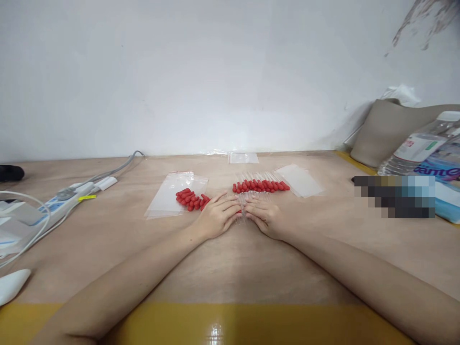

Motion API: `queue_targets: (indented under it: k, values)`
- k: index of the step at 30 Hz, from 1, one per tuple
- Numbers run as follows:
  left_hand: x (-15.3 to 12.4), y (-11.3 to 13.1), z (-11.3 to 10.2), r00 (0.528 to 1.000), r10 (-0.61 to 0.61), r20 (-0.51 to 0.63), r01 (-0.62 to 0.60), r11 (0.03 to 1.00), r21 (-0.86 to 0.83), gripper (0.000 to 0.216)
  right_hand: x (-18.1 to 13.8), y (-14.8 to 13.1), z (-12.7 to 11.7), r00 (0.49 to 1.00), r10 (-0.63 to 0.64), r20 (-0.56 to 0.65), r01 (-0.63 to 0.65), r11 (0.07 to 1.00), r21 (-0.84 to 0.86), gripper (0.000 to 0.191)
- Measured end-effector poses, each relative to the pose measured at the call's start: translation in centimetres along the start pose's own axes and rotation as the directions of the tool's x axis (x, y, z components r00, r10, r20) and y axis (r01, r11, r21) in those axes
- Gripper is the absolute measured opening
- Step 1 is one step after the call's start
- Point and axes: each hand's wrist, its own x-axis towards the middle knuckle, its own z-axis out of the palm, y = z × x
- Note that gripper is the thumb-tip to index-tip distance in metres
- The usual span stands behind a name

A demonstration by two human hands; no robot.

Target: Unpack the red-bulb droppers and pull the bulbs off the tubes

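Observation:
My left hand (220, 216) lies palm down at the middle of the table, fingers stretched to the right and a little apart. Facing it, my right hand (265, 216) rests with its fingers spread leftward. The fingertips nearly meet over clear thin tubes (244, 216), and a bit of red shows between them. A pile of red rubber bulbs (193, 198) lies beyond my left hand, partly covered by it. Past my right hand, droppers with red bulbs (260, 185) lie in a row, clear tubes pointing away. What is under both palms is hidden.
Clear plastic bags (161, 201) lie at left, with more bags (300, 180) at right and a small bag (243, 158) by the wall. A power strip (53, 206) with cables occupies the left side. A water bottle (413, 148) and a grey-brown container (373, 129) stand at right.

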Motion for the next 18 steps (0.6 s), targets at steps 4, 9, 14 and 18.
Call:
queue_targets:
  k: [4, 9, 14, 18]
  values:
    - [-0.1, 0.0, -0.4, 0.999, 0.017, 0.051, -0.018, 1.0, 0.012, 0.017, -0.1, -0.3, -0.2, 1.0, 0.0, 0.019, 0.001, 1.0, -0.011, 0.024]
    - [-0.3, 0.1, -0.8, 0.998, 0.026, 0.06, -0.027, 1.0, 0.014, 0.018, 0.0, -0.7, -0.7, 0.999, -0.03, 0.019, 0.031, 0.999, -0.013, 0.021]
    - [0.0, 0.3, -1.3, 0.996, 0.022, 0.084, -0.024, 0.999, 0.022, 0.019, 0.4, -1.3, -1.2, 0.999, -0.022, 0.047, 0.022, 1.0, 0.006, 0.023]
    - [-0.1, 0.6, -1.5, 0.996, 0.062, 0.058, -0.065, 0.996, 0.053, 0.018, 0.2, -1.3, -1.1, 0.998, -0.046, 0.051, 0.049, 0.997, -0.053, 0.025]
